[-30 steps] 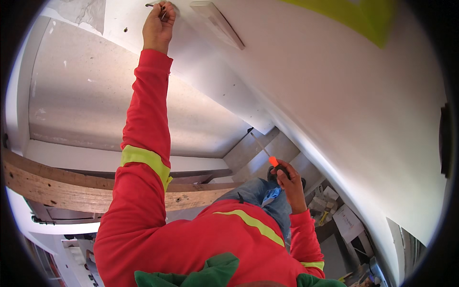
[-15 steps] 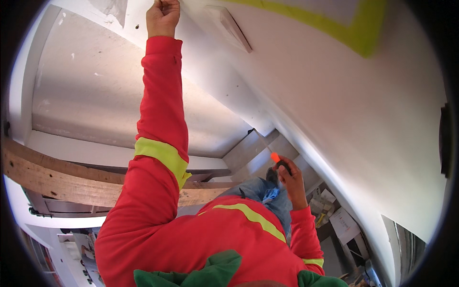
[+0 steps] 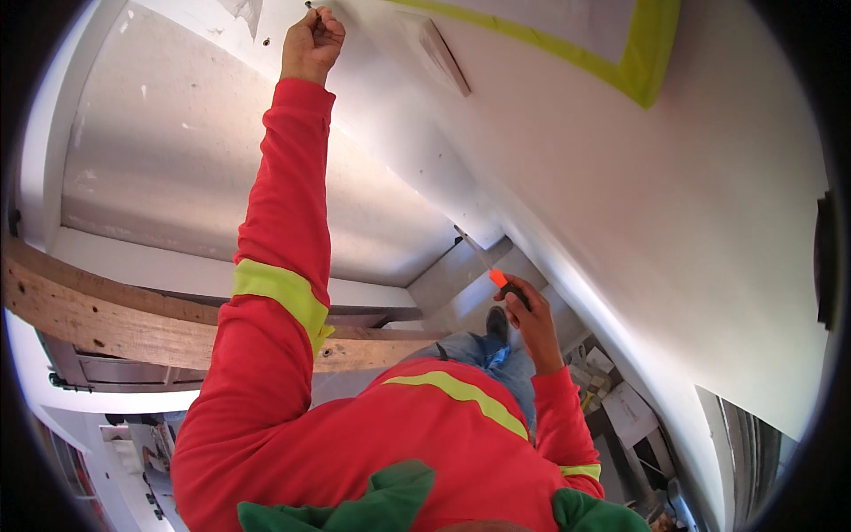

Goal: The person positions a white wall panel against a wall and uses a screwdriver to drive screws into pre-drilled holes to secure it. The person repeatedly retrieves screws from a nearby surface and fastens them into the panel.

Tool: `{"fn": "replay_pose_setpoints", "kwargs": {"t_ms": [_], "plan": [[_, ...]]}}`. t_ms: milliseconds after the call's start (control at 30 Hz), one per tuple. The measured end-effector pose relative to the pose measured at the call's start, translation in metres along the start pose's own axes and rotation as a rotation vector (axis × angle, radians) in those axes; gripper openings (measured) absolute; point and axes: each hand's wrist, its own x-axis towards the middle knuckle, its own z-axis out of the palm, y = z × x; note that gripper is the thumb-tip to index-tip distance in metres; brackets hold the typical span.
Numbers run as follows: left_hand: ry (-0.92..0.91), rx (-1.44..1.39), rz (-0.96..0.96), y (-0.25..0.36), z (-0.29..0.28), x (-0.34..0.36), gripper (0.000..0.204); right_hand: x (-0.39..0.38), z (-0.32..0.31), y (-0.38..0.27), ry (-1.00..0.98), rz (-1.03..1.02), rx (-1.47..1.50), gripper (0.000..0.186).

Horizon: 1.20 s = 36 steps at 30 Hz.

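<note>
My left hand (image 3: 313, 46) is stretched far forward with curled fingers, close to the white surface. A tiny dark piece shows at its fingertips; its kind is too small to make out. In my right hand (image 3: 534, 324), held lower and to the right, is a screwdriver (image 3: 496, 277) with an orange and black handle. Its thin shaft points up and to the left, away from my body. Near the left hand the white panel (image 3: 282, 62) has a small dark hole and a torn or peeled patch.
A wooden beam (image 3: 133, 328) crosses at the left, below my left arm. The white wall (image 3: 674, 248) fills the right side, with yellow-green tape (image 3: 647, 62) at its top and a small ledge (image 3: 445, 58). Boxes and clutter (image 3: 629, 412) lie at lower right.
My left hand has drawn back slightly, and a small dark piece now shows at its fingertips. The right hand has shifted left and up, with the screwdriver's shaft now plainly visible.
</note>
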Motion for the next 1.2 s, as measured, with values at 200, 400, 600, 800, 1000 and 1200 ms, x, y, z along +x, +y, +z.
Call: {"fn": "replay_pose_setpoints", "kwargs": {"t_ms": [200, 400, 600, 800, 1000, 1200], "plan": [[0.055, 0.044, 0.009, -0.008, 0.011, -0.002, 0.015, 0.005, -0.004, 0.010, 0.000, 0.025, 0.012, 0.040], [0.032, -0.061, -0.222, 0.017, -0.013, -0.002, 0.017, 0.006, -0.007, 0.021, -0.028, 0.012, 0.037, 0.040], [0.030, 0.318, 0.011, -0.007, -0.001, -0.011, 0.021, 0.008, -0.007, 0.014, -0.018, 0.013, 0.039, 0.039], [-0.131, 0.217, 0.090, -0.008, -0.019, 0.016, 0.031, 0.012, -0.009, 0.010, -0.011, 0.014, 0.030, 0.039], [0.012, 0.096, 0.158, -0.025, -0.018, 0.031, 0.027, 0.016, -0.003, 0.004, 0.003, 0.023, 0.035, 0.039], [-0.039, -0.063, 0.138, -0.028, -0.012, 0.042, 0.024, 0.022, 0.015, -0.014, -0.005, 0.001, -0.005, 0.039]]}}
